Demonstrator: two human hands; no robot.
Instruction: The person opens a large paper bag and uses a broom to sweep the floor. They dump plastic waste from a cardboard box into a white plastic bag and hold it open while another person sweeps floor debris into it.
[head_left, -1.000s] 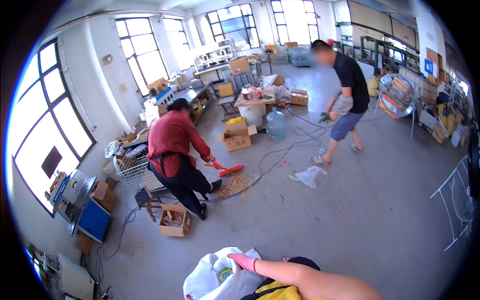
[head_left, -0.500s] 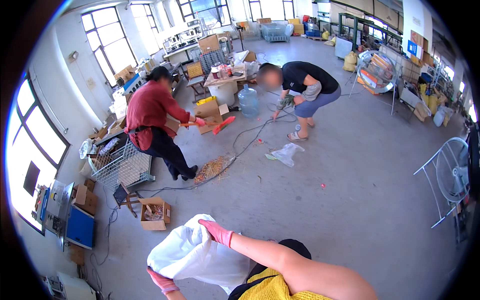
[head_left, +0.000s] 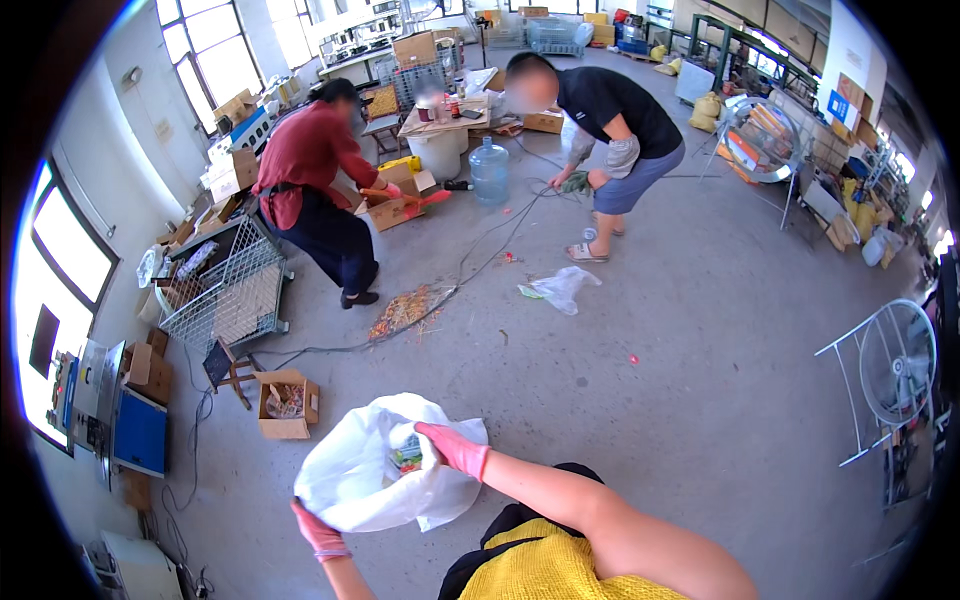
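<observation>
A large white sack (head_left: 345,470) hangs in front of me with its mouth spread wide. Pink gloves cover both my hands. My left hand (head_left: 321,534) grips the sack's near left rim, and my right hand (head_left: 454,451) is closed on the rim at the right. Down inside the sack, some green and red pieces (head_left: 408,456) show, too small to name. An open cardboard box (head_left: 287,402) with small mixed scraps stands on the floor beyond the sack, to the left.
Ahead lies a heap of orange-brown debris (head_left: 405,310) crossed by a black cable (head_left: 470,283). A person in red (head_left: 315,160) holds a red-ended tool over a box; another in black (head_left: 625,120) bends at the cable. A clear plastic bag (head_left: 568,288) and water jug (head_left: 489,172) are near them.
The sack's mouth has opened and tipped upward, so its contents show. The person in red has lowered the red-ended tool to the box. The person in black has raised the cable slightly.
</observation>
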